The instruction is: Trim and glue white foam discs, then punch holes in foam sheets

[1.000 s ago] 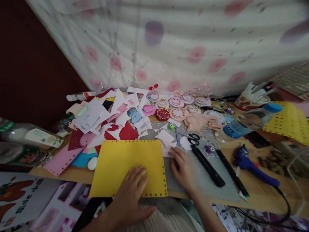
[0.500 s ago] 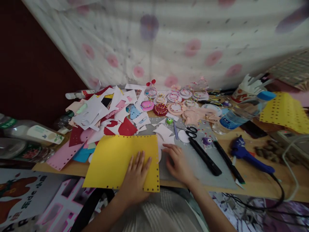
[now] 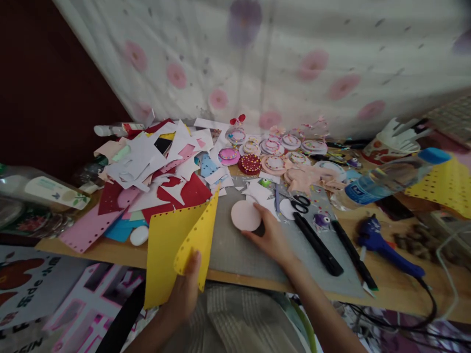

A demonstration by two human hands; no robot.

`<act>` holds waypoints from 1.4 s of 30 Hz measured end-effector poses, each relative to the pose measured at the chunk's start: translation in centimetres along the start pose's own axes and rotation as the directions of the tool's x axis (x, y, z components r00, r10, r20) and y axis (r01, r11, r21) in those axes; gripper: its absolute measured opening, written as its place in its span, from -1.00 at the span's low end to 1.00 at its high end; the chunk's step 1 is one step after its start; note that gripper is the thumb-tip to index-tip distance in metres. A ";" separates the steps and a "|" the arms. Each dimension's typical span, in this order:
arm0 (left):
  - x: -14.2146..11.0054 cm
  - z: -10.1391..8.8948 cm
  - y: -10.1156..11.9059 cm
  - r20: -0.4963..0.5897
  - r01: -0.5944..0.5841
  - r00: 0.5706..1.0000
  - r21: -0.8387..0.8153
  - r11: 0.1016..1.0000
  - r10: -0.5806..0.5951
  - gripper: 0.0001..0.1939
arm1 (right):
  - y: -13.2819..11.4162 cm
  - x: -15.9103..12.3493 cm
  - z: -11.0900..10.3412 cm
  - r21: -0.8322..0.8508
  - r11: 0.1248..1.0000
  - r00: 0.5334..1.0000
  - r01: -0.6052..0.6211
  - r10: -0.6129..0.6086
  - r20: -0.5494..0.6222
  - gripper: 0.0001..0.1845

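My left hand grips a yellow foam sheet with small holes along its edges; the right side of the sheet curls up and over. The thumb lies on top of the fold, and the fingers are hidden behind the sheet. Between the thumb and fingers of my right hand is a pale pink disc, above the grey cutting mat. White paper offcuts lie just beyond the disc. To the right of that hand are a white disc, black-handled scissors and a black utility knife.
A heap of paper and foam scraps covers the left of the table. Small decorated hats stand at the back. On the right are a water bottle, a blue glue gun and its cable. Bottles lie at far left.
The yellow sheet has gone from lying flat under my left hand to being lifted, curled and shifted left. My right hand has taken hold of the pale pink disc.
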State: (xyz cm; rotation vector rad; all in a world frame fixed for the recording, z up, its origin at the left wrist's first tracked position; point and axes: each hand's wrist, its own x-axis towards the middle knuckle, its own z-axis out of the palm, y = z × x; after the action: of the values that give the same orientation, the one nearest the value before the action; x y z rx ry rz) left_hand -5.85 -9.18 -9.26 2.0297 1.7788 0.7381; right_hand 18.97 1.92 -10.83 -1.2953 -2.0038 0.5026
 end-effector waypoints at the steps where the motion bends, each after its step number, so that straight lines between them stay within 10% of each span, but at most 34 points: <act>1: 0.5 0.1 1.2 -0.019 0.050 0.999 -0.013 0.999 -0.051 -0.37 | 0.3 -0.1 -0.8 0.022 0.999 0.998 -0.038 0.039 -0.057 -0.23; 7: 3.2 3.2 6.3 0.363 -0.290 0.887 -0.043 0.956 0.286 0.00 | 0.6 -4.4 -7.2 0.148 0.971 0.893 -0.186 0.230 -0.387 -0.26; 12: 3.3 5.5 7.0 0.475 -0.330 0.818 -0.072 0.941 0.323 0.03 | -0.6 -6.2 -8.6 0.277 0.951 0.891 -0.136 0.240 -0.385 -0.22; 19: 3.8 -3.1 9.0 0.560 -0.301 0.710 -0.309 0.902 0.428 -0.60 | -2.7 -4.0 -3.2 -0.070 0.997 0.998 0.031 -0.027 0.061 -0.11; 25: 4.6 -4.0 6.8 0.380 -0.161 0.901 -0.160 0.974 0.212 -0.76 | -2.4 -4.1 -2.6 -0.208 0.969 0.946 0.133 -0.062 0.317 -0.06; 32: 6.8 -3.7 3.2 0.271 0.070 0.961 -0.060 0.996 -0.052 -0.69 | -2.4 -4.6 -2.5 -0.203 0.970 0.934 0.134 -0.055 0.352 -0.13; 36: 7.6 -5.7 -0.1 0.047 0.385 0.922 0.008 0.923 -0.385 -0.54 | -2.5 -4.8 -1.5 -0.198 0.973 0.966 0.117 -0.065 0.251 -0.18; 42: 8.2 -5.1 -3.0 0.124 0.527 0.846 -0.345 0.777 -0.519 -0.30 | -1.9 -5.0 -0.6 -0.235 0.962 0.981 0.136 -0.097 0.170 -0.19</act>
State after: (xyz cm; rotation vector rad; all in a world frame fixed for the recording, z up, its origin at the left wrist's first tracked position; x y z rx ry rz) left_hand -10.63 -1.06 -5.54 1.2063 1.8911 0.7848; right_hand 19.51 -3.46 -10.88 -1.3055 -2.3184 0.3144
